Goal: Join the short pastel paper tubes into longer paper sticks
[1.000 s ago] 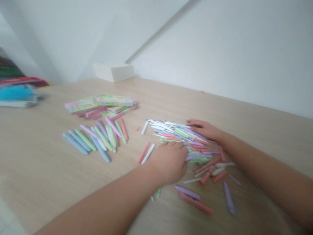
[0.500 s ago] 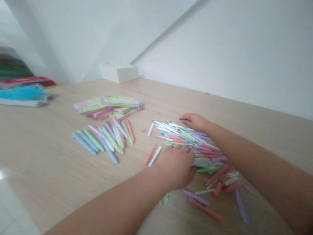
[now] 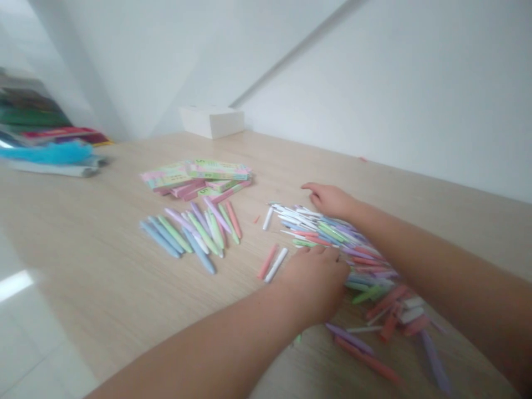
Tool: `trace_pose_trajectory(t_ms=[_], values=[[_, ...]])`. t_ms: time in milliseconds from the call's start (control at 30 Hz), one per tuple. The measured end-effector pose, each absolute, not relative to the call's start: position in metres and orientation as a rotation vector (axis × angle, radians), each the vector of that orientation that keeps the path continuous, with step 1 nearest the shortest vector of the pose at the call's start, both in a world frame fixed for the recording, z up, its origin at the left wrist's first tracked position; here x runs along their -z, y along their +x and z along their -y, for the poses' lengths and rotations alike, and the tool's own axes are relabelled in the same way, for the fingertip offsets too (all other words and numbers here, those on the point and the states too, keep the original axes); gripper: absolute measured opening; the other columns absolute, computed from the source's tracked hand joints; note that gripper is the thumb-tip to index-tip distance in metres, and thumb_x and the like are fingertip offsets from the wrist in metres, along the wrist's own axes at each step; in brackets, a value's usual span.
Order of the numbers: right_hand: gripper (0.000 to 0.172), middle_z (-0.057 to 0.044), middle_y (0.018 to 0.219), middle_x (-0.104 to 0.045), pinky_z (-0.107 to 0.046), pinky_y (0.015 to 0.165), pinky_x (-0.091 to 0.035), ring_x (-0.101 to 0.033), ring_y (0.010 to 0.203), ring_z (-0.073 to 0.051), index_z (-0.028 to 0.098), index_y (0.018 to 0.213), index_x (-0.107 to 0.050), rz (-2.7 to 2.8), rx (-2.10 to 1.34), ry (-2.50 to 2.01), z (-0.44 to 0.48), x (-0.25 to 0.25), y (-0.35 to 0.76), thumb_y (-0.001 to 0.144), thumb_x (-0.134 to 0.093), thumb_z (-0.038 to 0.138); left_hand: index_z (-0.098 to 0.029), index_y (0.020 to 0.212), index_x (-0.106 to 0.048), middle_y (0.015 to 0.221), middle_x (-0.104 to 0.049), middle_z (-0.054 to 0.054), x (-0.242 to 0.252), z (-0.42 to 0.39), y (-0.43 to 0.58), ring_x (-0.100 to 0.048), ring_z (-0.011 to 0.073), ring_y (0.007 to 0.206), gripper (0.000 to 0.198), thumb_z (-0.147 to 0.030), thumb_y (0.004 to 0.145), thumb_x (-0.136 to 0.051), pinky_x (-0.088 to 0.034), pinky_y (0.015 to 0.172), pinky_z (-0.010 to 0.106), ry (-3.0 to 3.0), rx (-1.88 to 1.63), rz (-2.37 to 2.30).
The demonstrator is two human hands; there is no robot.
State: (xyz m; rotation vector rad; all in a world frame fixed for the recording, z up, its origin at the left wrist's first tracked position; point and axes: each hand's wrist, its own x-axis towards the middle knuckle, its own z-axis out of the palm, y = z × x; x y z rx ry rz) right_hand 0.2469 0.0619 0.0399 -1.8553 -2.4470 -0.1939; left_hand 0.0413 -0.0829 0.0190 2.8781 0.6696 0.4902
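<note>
A loose pile of pen parts [image 3: 332,231] in white, green, blue, purple and coral lies before me. My left hand [image 3: 318,277] rests palm down over the pile's near left side. Its fingers curl downward, and whatever they hold is hidden under the hand. Just past the pile's far edge is my right hand [image 3: 330,199], index finger stretched out and apart from the thumb, nothing visible in it. Beside my left hand lie a white barrel [image 3: 276,265] and a coral barrel [image 3: 267,261]. Larger coral pieces [image 3: 390,321] and a purple one [image 3: 434,360] are scattered nearest me.
To the left, several assembled-looking pens [image 3: 201,233] lie in a loose row. Behind them sit stacked pink and green cartons [image 3: 199,177]. A white box [image 3: 213,122] stands by the wall. Blue plastic and other items [image 3: 54,152] occupy the table's far left.
My right hand has lifted slightly off the pile's far edge, and its index finger has straightened from a pinch. My left hand stays on the pile. The view has shifted a little left.
</note>
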Motion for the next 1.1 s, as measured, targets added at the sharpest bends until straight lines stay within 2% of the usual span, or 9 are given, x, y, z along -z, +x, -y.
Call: trace_pose_trajectory(t_ms=[67, 167, 300, 500, 767, 900, 1100], values=[[0.040, -0.008, 0.135, -0.069, -0.030, 0.099, -0.043, -0.064, 0.120, -0.023, 0.022, 0.135, -0.062, 2.518, 0.136, -1.809, -0.063, -0.043, 0.232, 0.102, -0.039, 0.025, -0.020, 0.102, -0.068, 0.106, -0.066, 0.009, -0.019, 0.082, 0.041, -0.062, 0.0280, 0.103, 0.019, -0.033, 0.091, -0.059, -0.054, 0.082, 0.042, 2.897, -0.520, -0.655], [0.033, -0.005, 0.122, -0.076, -0.026, 0.089, -0.046, -0.069, 0.109, -0.021, 0.022, 0.118, -0.073, 2.630, 0.050, -1.787, -0.065, -0.046, 0.216, 0.100, -0.046, 0.029, -0.022, 0.099, -0.070, 0.105, -0.066, 0.008, -0.019, 0.081, 0.042, -0.061, 0.0288, 0.101, 0.019, -0.033, 0.091, -0.058, -0.053, 0.083, 0.044, 2.900, -0.508, -0.644], [0.029, -0.007, 0.108, -0.079, -0.025, 0.075, -0.046, -0.071, 0.093, -0.020, 0.022, 0.110, -0.077, 2.744, 0.030, -1.793, -0.070, -0.048, 0.208, 0.095, -0.053, 0.030, -0.022, 0.099, -0.072, 0.104, -0.067, 0.008, -0.020, 0.081, 0.042, -0.062, 0.0298, 0.098, 0.020, -0.034, 0.091, -0.057, -0.054, 0.081, 0.046, 2.882, -0.480, -0.657], [0.027, -0.012, 0.101, -0.080, -0.028, 0.070, -0.043, -0.071, 0.088, -0.023, 0.021, 0.099, -0.080, 2.868, 0.127, -1.805, -0.073, -0.053, 0.201, 0.091, -0.055, 0.030, -0.019, 0.100, -0.072, 0.108, -0.068, 0.011, -0.021, 0.081, 0.043, -0.063, 0.0314, 0.100, 0.022, -0.034, 0.090, -0.058, -0.054, 0.081, 0.047, 2.891, -0.453, -0.642], [0.028, -0.014, 0.104, -0.079, -0.030, 0.074, -0.044, -0.071, 0.092, -0.025, 0.021, 0.101, -0.079, 2.908, 0.213, -1.831, -0.068, -0.054, 0.197, 0.092, -0.053, 0.030, -0.019, 0.104, -0.071, 0.112, -0.067, 0.013, -0.023, 0.080, 0.041, -0.063, 0.0317, 0.104, 0.024, -0.031, 0.092, -0.055, -0.053, 0.082, 0.045, 2.868, -0.421, -0.632], [0.029, -0.012, 0.104, -0.079, -0.030, 0.074, -0.044, -0.071, 0.093, -0.025, 0.022, 0.103, -0.078, 2.901, 0.199, -1.841, -0.068, -0.056, 0.200, 0.093, -0.052, 0.030, -0.019, 0.104, -0.071, 0.114, -0.068, 0.013, -0.024, 0.080, 0.040, -0.064, 0.0312, 0.105, 0.022, -0.026, 0.091, -0.054, -0.053, 0.083, 0.046, 2.865, -0.440, -0.596], [0.036, -0.013, 0.115, -0.077, -0.031, 0.077, -0.046, -0.071, 0.098, -0.026, 0.021, 0.122, -0.072, 2.830, 0.202, -1.879, -0.066, -0.059, 0.208, 0.094, -0.052, 0.031, -0.019, 0.103, -0.070, 0.111, -0.073, 0.011, -0.032, 0.082, 0.037, -0.068, 0.0310, 0.103, 0.020, -0.024, 0.088, -0.057, -0.052, 0.087, 0.048, 2.855, -0.369, -0.555]])
